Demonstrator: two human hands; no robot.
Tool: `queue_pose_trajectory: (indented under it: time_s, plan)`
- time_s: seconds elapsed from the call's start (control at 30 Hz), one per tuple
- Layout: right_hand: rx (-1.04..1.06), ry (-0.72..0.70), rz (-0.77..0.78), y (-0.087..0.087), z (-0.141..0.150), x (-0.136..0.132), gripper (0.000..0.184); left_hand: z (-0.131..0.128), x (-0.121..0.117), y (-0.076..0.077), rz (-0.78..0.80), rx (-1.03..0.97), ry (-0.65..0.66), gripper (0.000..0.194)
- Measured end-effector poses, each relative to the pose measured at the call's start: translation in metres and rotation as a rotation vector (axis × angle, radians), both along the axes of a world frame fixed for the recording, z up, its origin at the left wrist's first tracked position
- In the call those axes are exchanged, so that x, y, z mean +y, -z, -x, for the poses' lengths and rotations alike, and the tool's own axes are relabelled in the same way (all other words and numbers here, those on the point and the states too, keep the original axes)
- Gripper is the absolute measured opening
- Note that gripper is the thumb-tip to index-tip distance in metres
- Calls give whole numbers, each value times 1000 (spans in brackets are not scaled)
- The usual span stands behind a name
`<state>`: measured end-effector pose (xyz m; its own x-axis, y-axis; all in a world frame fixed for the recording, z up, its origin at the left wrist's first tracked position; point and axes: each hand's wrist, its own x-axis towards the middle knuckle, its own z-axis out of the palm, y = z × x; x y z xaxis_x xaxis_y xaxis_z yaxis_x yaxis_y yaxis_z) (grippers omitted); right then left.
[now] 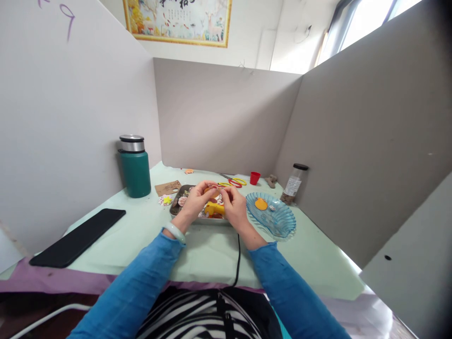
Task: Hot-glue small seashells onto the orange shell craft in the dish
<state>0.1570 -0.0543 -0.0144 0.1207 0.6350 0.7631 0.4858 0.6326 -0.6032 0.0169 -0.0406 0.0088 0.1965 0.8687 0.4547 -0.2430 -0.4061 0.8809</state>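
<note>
Grey panels (226, 113) stand beyond and on both sides of the hands in the head view, around a tabletop (208, 256) covered in pale green. The left hand (200, 197), a pale bangle (174, 231) at its wrist, and the right hand (233, 203) meet over a metal tray (212, 221), both closed at the fingertips on a small orange-red piece (212, 192); the fingers partly cover it, and its exact shape cannot be told. Just below them, a yellow tool (214, 208) lies at the tray among small decorated bits, and a black cord (238, 263) runs from near the right wrist toward the person. Left of the hands are a flower-like piece (165, 200), a brown card (167, 189), a green bottle (136, 172) and, nearer the person, a black slab (79, 238). Beyond the hands lie scissors (236, 182) and, farther right, a red cup (254, 178). To their right sits a blue shell-shaped plate (280, 225) bearing an orange disc (261, 204), with a black-lidded jar (294, 184) just behind.
</note>
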Motion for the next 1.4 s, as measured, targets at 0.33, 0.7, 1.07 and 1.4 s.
queue_pose_trajectory:
  time_s: [0.33, 0.7, 1.07, 1.4]
  plan:
    - [-52, 27, -43, 2, -1, 0, 21, 0, -3, -2, -43, -11, 9, 23]
    - [-50, 15, -57, 3, 0, 0, 19, 3, 0, 0, -135, -2, -2, 19]
    - [-47, 21, -56, 2, 0, -2, 20, 4, 0, 1, -177, 6, -17, 19]
    - [-47, 13, -56, 3, 0, -1, 20, 5, 1, 1, -199, 3, -32, 19]
